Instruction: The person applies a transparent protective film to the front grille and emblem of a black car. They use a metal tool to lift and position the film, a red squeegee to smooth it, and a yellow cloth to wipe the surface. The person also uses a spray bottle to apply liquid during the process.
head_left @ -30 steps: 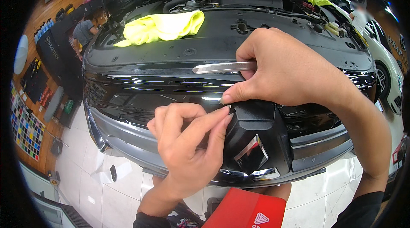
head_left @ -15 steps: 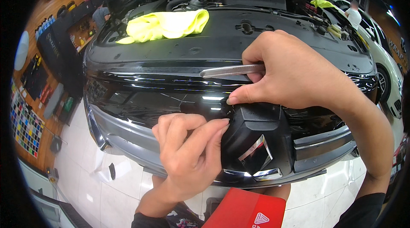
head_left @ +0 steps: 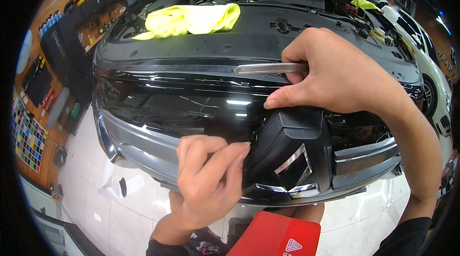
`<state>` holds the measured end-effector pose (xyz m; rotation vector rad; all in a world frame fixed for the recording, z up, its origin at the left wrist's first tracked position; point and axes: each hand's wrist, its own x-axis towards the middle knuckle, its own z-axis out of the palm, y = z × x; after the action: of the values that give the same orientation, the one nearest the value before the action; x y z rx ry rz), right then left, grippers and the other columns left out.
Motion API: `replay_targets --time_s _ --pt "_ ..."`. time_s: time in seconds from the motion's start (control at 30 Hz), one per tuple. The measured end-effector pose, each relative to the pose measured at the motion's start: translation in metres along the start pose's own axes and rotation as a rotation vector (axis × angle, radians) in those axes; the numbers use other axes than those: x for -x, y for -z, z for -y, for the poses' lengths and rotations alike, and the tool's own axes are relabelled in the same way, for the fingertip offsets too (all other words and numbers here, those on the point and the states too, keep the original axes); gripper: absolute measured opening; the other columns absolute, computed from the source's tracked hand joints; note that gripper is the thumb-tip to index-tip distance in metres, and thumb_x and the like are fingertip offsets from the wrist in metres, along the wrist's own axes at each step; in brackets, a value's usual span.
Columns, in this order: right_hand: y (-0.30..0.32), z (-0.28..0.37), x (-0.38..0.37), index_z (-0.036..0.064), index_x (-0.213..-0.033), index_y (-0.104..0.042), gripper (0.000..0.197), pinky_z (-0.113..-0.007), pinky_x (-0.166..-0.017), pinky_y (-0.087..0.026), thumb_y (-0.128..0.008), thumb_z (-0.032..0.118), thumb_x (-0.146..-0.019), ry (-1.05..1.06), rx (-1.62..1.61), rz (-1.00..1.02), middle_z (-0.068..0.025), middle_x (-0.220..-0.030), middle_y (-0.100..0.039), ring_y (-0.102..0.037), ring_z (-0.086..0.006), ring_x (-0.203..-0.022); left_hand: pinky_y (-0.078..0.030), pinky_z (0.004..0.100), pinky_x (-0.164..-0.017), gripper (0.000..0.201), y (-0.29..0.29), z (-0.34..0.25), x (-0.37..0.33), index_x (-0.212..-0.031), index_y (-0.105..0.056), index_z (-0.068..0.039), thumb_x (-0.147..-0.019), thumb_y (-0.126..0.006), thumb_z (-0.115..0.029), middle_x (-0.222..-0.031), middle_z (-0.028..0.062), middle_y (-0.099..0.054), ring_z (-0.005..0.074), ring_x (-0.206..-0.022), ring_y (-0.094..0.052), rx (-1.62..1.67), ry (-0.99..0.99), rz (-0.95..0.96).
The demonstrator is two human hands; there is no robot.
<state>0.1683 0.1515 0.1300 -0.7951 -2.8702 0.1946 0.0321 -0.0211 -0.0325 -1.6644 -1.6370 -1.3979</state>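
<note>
Ngl, with that silver tool [head_left: 269,68] gripped in the right hand [head_left: 330,71] near the top edge of the glossy black panel [head_left: 187,110], one slip could scratch it, and the left hand's [head_left: 206,174] fingers are pinched together, maybe on nothing, can't tell.

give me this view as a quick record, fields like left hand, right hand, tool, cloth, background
left hand: thumb and forefinger pinched at the left edge of the black center trim; anything gripped is too small to tell
right hand: curled around the tool, thumb extended toward the glossy black panel
tool: slim silver tool, pointing left
cloth: bright yellow cloth, crumpled on the black cover
background: white car at right
</note>
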Motion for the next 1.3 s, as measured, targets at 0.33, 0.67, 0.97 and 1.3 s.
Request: replay_targets --time_s 0.33,0.67,0.97,1.3 --pt "-0.018 0.009 -0.003 -0.0065 -0.077 -0.070 0.056 -0.040 -0.064 -0.051 -0.093 0.044 -0.075 0.141 0.036 -0.165 -0.0181 -0.065 -0.062 -0.063 -0.0290 -0.063 -0.047 0.0362 -0.072 0.023 0.003 -0.003 -0.009 -0.096 -0.078 -0.005 -0.076 -0.082 0.007 -0.089 0.0071 -0.061 0.0256 -0.085 -0.059 0.011 -0.030 0.051" --pt "-0.005 -0.003 -0.009 -0.0020 -0.076 -0.073 0.044 -0.032 -0.058 -0.043 -0.088 0.038 -0.085 0.084 -0.055 -0.108 -0.0054 -0.060 -0.058 -0.054 -0.0142 -0.057 -0.048 0.0258 -0.062 0.013 0.001 0.005 -0.018 -0.097 -0.075 -0.001 -0.086 -0.077 0.007 -0.091 0.0094 -0.067 0.0169 -0.076 -0.064 0.115 0.090 -0.030" --pt "0.032 0.022 0.013 -0.0072 -0.105 -0.077 0.053 -0.044 -0.086 -0.055 -0.071 0.044 -0.095 -0.004 -0.076 0.168 -0.0270 -0.094 -0.076 -0.073 -0.0384 -0.089 -0.047 0.0251 -0.066 0.010 -0.006 0.005 -0.013 -0.095 -0.074 0.000 -0.088 -0.075 0.006 -0.091 0.0086 -0.067 0.0141 -0.076 -0.061 0.151 0.173 -0.079" --pt "0.016 -0.027 0.001 -0.0061 -0.096 -0.077 0.047 -0.043 -0.077 -0.056 -0.081 0.040 -0.089 0.555 -0.239 0.058 -0.0242 -0.085 -0.075 -0.073 -0.0362 -0.081 -0.052 0.0296 -0.068 0.020 -0.006 -0.007 -0.011 -0.096 -0.074 -0.001 -0.079 -0.076 0.010 -0.097 0.0116 -0.067 0.0214 -0.081 -0.066 0.036 -0.053 0.024"
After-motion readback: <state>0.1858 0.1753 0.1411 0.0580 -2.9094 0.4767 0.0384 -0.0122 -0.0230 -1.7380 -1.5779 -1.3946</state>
